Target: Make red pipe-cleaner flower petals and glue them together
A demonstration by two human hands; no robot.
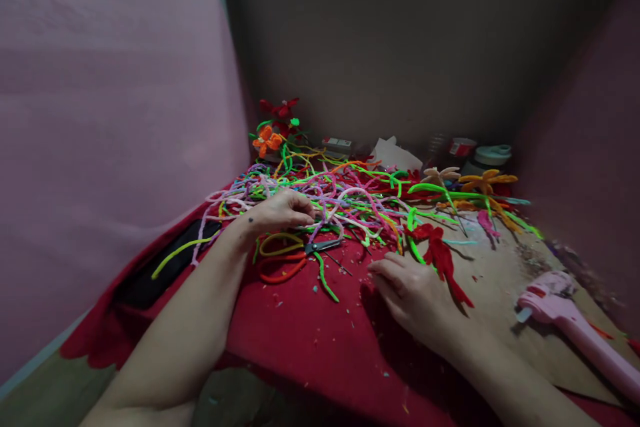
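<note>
My left hand (289, 209) reaches into the near side of a tangled heap of coloured pipe cleaners (345, 197). Its fingers are curled together, and whatever lies between them is hidden. Just below that hand lie scissors (287, 259) with yellow and orange handles, blades pointing right. A short green pipe cleaner (326, 278) rests beside them. My right hand (410, 287) is low over the red cloth, fingers bent inward; their tips show nothing I can name. Right behind it is a red fuzzy pipe-cleaner flower (439, 253) with a green stem, partly covered by the hand.
A pink glue gun (560, 310) lies on a brown board (495, 293) at right. Finished flowers stand back left, including an orange flower (267, 140); a yellow-orange flower (487, 181) is back right. A black object (165, 267) lies left. Scraps dot the red cloth (300, 333).
</note>
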